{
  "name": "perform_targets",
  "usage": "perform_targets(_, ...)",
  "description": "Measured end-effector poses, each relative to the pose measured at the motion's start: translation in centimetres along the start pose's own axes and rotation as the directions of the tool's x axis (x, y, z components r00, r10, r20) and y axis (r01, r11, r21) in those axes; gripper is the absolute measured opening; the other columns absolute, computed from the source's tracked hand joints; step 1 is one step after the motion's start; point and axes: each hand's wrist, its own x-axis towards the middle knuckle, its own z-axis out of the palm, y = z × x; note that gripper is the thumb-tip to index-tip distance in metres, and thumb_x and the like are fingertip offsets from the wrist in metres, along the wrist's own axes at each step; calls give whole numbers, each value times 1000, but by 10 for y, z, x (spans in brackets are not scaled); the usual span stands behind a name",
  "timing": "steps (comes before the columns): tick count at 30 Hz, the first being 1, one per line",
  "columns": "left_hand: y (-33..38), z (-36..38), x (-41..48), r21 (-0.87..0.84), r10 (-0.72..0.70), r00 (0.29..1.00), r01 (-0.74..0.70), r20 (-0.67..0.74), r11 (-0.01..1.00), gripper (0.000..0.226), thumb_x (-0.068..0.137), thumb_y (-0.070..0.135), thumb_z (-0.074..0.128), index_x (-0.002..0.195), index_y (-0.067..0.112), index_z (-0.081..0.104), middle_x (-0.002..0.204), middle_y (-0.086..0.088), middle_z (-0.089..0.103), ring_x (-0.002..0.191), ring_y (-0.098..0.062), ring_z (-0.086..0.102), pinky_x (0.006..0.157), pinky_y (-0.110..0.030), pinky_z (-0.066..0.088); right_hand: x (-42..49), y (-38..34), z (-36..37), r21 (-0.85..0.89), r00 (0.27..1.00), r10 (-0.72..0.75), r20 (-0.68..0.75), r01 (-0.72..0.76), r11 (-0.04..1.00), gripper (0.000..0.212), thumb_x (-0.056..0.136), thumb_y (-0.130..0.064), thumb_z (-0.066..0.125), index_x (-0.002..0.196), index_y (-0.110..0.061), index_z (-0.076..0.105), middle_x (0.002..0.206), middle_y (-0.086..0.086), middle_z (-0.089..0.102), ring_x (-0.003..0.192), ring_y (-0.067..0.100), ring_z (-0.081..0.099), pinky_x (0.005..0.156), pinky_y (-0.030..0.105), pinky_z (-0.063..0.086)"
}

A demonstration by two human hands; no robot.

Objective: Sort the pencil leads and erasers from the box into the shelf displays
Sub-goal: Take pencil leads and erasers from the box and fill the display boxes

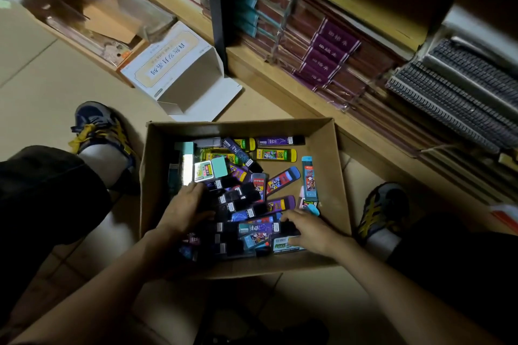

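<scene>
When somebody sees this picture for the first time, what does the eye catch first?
First comes the cardboard box in the middle of the floor, full of colourful lead cases, with the left hand and the right hand both on the pile. Behind it, an open white carton lies beside the wooden shelf.

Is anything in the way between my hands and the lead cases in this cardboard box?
Nothing visible. The cardboard box is open at the top, and your left hand and right hand both rest on the pile of lead cases inside it.
</scene>
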Motion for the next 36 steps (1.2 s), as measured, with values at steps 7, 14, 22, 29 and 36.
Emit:
perform_targets(7, -1, 4, -1, 141, 49, 996, -59, 71, 988, 75, 74, 39, 75, 133, 12, 38, 130, -9, 40, 114, -23, 40, 96, -34, 35, 1, 2, -11, 205, 987, 49, 151, -80, 975, 42, 82, -15, 70, 119, -20, 51, 107, -6, 53, 91, 5, 52, 74, 16, 43)
perform_targets(14, 2, 5, -2, 23, 48, 997, -47, -60, 999, 52, 80, 30, 71, 123, 13, 47, 121, -7, 48, 106, -23, 48, 89, -32, 40, 4, 0, -8, 63, 992, -10, 124, 2, 998, 42, 84, -26, 68, 122, -20, 53, 121, -6, 49, 109, 8, 47, 88, 18, 40)
perform_targets(22, -4, 9, 5, 105, -3, 1000, 3, 0, 994, 44, 93, 39, 51, 132, 19, 44, 137, -5, 45, 117, -21, 39, 96, -32, 29, -4, 5, -5, 442, 997, 74, 19, -75, 894, 42, 83, -16, 69, 124, -14, 56, 122, 1, 58, 107, 7, 53, 84, 12, 46)
perform_targets(29, 16, -4, 4, -262, 4, 997, -26, -81, 965, 20, 96, 37, 47, 99, 22, 34, 94, -4, 59, 75, -14, 54, 65, -31, 39, 2, -1, -10, 753, 971, 229, -72, -97, 651, 23, 84, -10, 68, 102, -22, 60, 112, 7, 65, 96, 14, 64, 70, 19, 53)
perform_targets(36, 44, -16, 20, -582, -40, 992, -37, -119, 812, 22, 93, 30, 55, 99, 18, 38, 87, 13, 63, 79, -2, 62, 64, -16, 48, 6, -14, -32, 759, 945, 271, -185, -38, 650, 36, 87, -9, 64, 123, -7, 57, 119, -1, 57, 110, 14, 52, 93, 30, 44)
